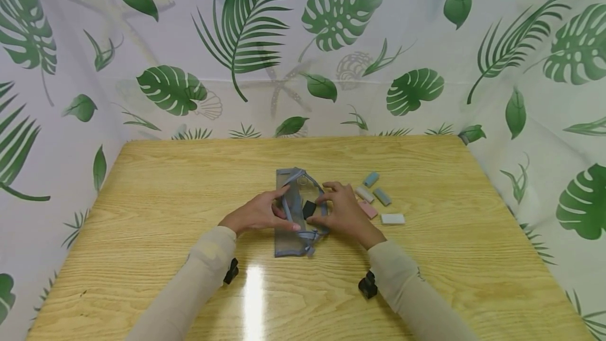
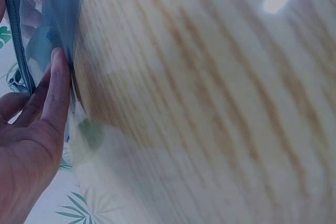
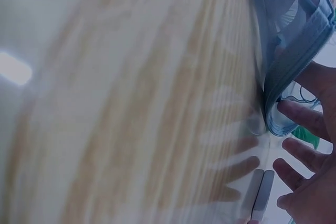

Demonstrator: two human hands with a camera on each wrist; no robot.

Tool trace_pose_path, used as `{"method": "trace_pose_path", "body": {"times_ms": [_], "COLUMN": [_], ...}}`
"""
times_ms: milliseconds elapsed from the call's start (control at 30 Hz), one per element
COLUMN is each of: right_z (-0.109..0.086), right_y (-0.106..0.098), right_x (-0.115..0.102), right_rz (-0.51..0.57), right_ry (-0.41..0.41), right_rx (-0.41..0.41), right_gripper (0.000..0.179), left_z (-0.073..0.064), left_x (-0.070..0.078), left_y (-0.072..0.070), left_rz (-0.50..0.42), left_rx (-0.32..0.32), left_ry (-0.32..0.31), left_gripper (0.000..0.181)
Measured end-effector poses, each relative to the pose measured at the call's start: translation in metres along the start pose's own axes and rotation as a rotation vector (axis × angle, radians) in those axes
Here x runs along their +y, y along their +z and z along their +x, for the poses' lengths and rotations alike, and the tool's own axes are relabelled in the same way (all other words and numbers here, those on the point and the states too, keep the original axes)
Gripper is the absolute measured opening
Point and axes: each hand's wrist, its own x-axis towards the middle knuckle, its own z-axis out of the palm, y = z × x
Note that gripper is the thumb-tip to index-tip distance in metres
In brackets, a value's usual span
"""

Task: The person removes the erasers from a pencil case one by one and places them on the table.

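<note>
A blue-grey mesh zip pouch (image 1: 286,245) lies unzipped on the table with its mouth spread. My left hand (image 1: 259,211) holds the left side of the mouth, thumb and fingers apart along the zip edge. In the left wrist view, its fingers (image 2: 56,90) lie against the mesh. At the right of the mouth, my right hand (image 1: 344,211) has thumb and fingertips about a small black block (image 1: 309,209), over the pouch opening. The right wrist view shows the fingers (image 3: 304,119) by the zip edge (image 3: 299,51); the mesh hides part of them.
Right of the pouch lie several small blocks: a teal one (image 1: 371,179), a cream one (image 1: 364,193), a grey-blue one (image 1: 382,197), a pink one (image 1: 368,209) and a white one (image 1: 393,219). A leaf-print cloth (image 1: 284,93) hangs behind the wooden table (image 1: 189,172).
</note>
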Motion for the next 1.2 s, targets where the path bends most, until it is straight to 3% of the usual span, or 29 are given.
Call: {"method": "trace_pose_path", "body": {"times_ms": [467,1200], "right_z": [0.0005,-0.0002], "right_y": [0.005,0.0087], "right_x": [0.0007,-0.0021], "right_rz": [0.003,0.007], "right_ry": [0.028,-0.023], "right_rx": [-0.013,0.033], "right_gripper": [0.048,0.042], "left_z": [-0.0009,-0.0006], "left_x": [0.0013,-0.0014], "left_y": [-0.0002,0.0016], "left_rz": [-0.01,-0.003], "left_rx": [-0.004,0.006], "left_ry": [0.013,0.007], "left_gripper": [0.113,0.112]}}
